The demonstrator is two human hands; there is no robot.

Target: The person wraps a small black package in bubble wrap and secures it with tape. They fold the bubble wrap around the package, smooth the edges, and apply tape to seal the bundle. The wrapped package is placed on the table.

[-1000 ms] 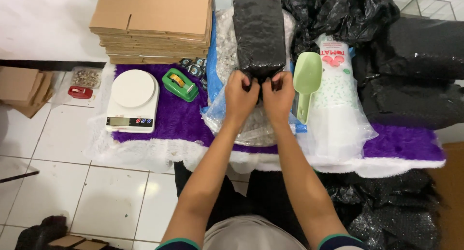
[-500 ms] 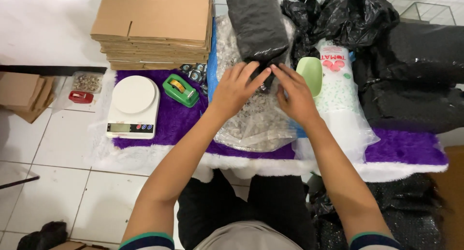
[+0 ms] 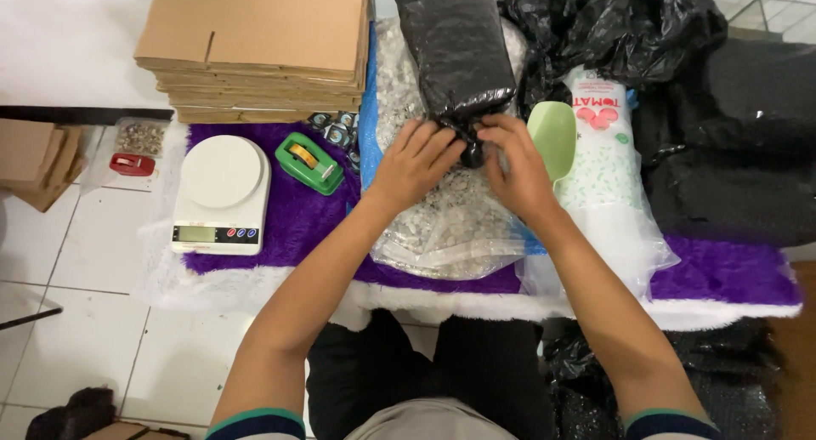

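A long black plastic bag point(image 3: 455, 45), filled and bulging, lies on a clear sack of pale granules point(image 3: 442, 219) on the purple furry mat point(image 3: 314, 219). My left hand point(image 3: 416, 159) and my right hand point(image 3: 514, 164) meet at the bag's near end, both pinching its gathered, twisted neck. A light green scoop point(image 3: 554, 134) lies just right of my right hand, resting on a clear printed bag of white pellets point(image 3: 603, 168).
A white kitchen scale point(image 3: 223, 189) and a green tape dispenser point(image 3: 308, 162) sit left on the mat. Flattened cardboard boxes point(image 3: 255, 40) are stacked behind. Crumpled black bags point(image 3: 714, 134) pile at the right. A small red object point(image 3: 132, 164) lies on the white tiled floor.
Both hands stayed at the black bag's near end while its mouth went from held flat to gathered into a twisted neck. The camera view shifted slightly.
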